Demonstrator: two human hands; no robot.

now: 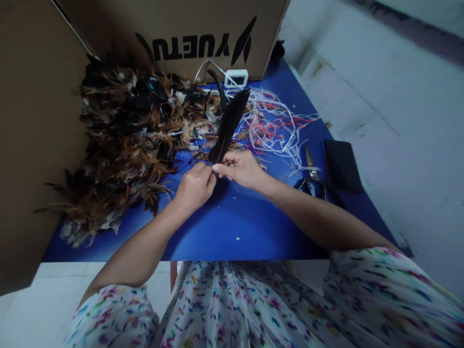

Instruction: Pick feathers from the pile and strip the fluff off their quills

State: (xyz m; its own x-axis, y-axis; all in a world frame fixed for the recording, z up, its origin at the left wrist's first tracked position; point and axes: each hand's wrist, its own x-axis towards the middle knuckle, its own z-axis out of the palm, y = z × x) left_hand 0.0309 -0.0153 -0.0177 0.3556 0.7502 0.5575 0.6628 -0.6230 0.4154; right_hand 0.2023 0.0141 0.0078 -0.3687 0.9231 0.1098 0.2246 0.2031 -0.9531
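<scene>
A long black feather (232, 121) stands tilted up and to the right above the blue table. My right hand (241, 169) pinches it near its lower end between thumb and fingers. Close against it, my left hand (197, 186) is closed, its fingertips meeting the right thumb at the feather's base. Whether the left fingers grip the quill itself is hidden. Behind and left of my hands lies a big heap of brown and black feathers (126, 140), some with whitish fluff.
A tangle of white and red strings (270, 123) lies at the back right. Scissors (311, 169) and a black flat case (341, 164) are near the right edge. Behind stand a cardboard box (119, 19) and a small white digital display (236, 78). Another cardboard panel (32, 121) rises on the left.
</scene>
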